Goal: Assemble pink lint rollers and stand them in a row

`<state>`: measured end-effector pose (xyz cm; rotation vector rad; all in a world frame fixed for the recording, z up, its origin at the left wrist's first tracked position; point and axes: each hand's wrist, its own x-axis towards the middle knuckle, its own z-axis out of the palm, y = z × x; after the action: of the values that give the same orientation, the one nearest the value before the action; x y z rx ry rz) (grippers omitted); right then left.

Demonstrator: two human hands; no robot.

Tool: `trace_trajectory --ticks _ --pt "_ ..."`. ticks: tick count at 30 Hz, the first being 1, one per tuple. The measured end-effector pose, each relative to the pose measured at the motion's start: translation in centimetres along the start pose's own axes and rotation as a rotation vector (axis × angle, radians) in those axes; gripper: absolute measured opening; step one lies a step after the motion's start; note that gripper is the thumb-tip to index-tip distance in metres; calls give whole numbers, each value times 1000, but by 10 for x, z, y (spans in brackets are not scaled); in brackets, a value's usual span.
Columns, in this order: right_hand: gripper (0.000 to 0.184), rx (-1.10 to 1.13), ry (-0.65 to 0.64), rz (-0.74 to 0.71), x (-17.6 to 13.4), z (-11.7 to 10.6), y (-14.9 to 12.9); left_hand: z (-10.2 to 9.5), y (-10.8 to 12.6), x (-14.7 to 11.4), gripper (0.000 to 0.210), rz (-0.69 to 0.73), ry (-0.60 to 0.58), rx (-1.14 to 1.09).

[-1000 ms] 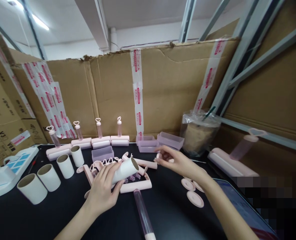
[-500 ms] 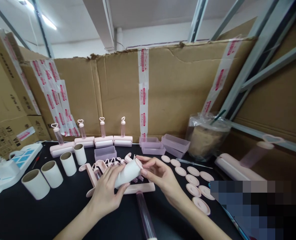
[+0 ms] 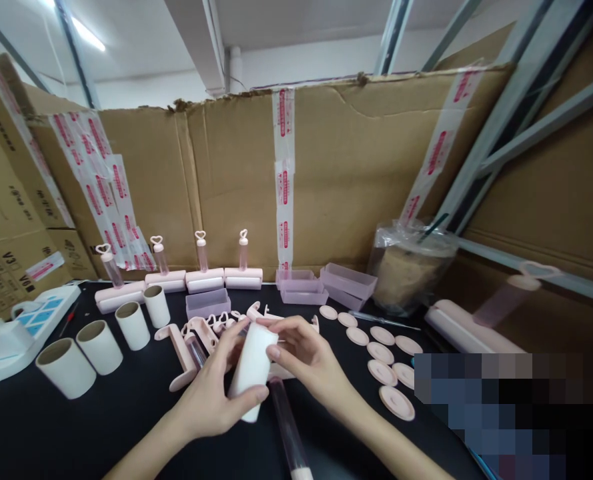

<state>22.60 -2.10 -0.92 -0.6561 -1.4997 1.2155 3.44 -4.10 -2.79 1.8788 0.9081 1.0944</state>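
A white lint roll (image 3: 255, 363) is tilted in front of me, its lower end toward the table. My left hand (image 3: 215, 395) wraps round it, thumb across the front. The fingers and thumb of my right hand (image 3: 309, 357) close on its upper end, which they partly hide. Below the roll lies a clear pinkish tube handle (image 3: 289, 427). Behind my hands are pink roller frames (image 3: 179, 357) and other small pink parts. To the right lie several pink round end caps (image 3: 397, 403).
Several white rolls (image 3: 71, 381) stand at left beside a power strip (image 3: 51, 310). Assembled pink lint rollers (image 3: 205, 279) line the back, near purple trays (image 3: 303, 292). At right are a bagged drink cup (image 3: 406, 273), a thin screwdriver (image 3: 383, 320) and another lint roller (image 3: 476, 327).
The roll has swung more upright, and its pink-capped end has turned out of sight. Both hands stay on it. The view has shifted slightly.
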Motion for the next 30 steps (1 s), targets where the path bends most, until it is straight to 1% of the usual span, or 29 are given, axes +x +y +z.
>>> trace_trajectory --ticks 2,5,6,7,8,9,11,12,14,16,17,19,22,26,30 --pt "20 23 -41 61 -1 1 -2 -1 5 1 66 -83 -71 -280" --pt "23 13 -162 189 -2 0 -4 -2 10 3 51 -309 -149 -633" --pt "25 -26 -205 198 0 -2 -5 -3 10 3 48 -375 -171 -711" --pt "28 -106 -225 176 2 -6 -6 -3 11 4 47 -423 -184 -771" --pt "30 -264 -203 130 4 -12 -6 -2 11 4 45 -453 -183 -814" --pt "32 -482 -146 82 8 -19 -7 -2 11 5 43 -472 -168 -844" --pt "32 -963 38 25 15 -40 -8 -2 10 7 40 -489 -97 -887" --pt "30 -1156 139 28 19 -52 -7 -2 9 8 38 -483 -49 -908" --pt "25 -1365 269 86 24 -75 -1 -2 8 10 31 -448 51 -943" --pt "23 -1472 322 160 26 -93 9 -3 7 12 24 -406 112 -974" --pt "22 -1521 329 192 27 -100 15 -3 7 13 22 -393 127 -986" --pt "18 -1589 303 239 27 -107 27 -3 8 14 21 -384 145 -1009" --pt "14 -1636 235 271 29 -110 36 -3 9 15 20 -402 156 -1034" --pt "18 -1633 184 294 32 -110 38 -2 10 16 20 -386 201 -1038" --pt "19 -1565 216 292 32 -108 36 -3 10 17 14 -383 261 -1024"
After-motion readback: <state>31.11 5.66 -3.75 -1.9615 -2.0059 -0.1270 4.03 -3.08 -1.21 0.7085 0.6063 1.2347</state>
